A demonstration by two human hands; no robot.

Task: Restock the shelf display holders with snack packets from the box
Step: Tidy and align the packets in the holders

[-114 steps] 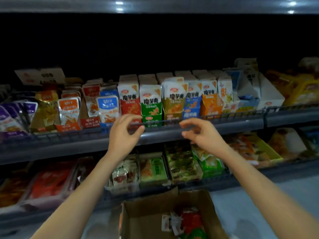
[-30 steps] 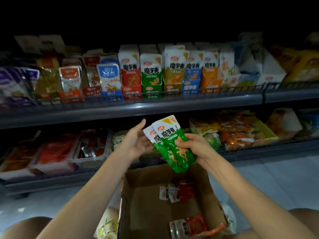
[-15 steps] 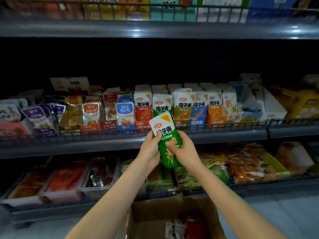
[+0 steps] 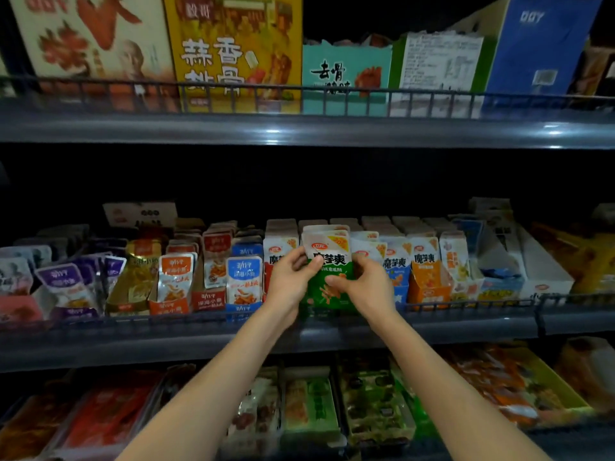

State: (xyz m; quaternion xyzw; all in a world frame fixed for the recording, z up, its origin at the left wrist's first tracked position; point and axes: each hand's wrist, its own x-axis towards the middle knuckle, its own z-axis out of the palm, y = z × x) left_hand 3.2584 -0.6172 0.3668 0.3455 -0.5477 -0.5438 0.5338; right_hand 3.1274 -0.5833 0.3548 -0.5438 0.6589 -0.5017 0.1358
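My L hand [image 4: 289, 277] & R hand [image 4: 362, 287] pinch the green snack packets [image 4: 327, 264] by the side edges, thumbs on front. The pkts stand upright, bottom edge at the mid-shelf wire rail [image 4: 466, 306]. Tight fit: red holder [image 4: 278, 251] just L, blue holder [image 4: 394, 264] just R. Dark open room above.

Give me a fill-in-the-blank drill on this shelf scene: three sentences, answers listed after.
1. The left hand and the right hand together grip a white-topped ____ plastic snack packet.
2. Of the three shelves in view, the packet is held at the wire-fronted ____ shelf.
3. The tall yellow cardboard box stands on the ____ shelf, left of a teal box.
Answers: green; middle; top.
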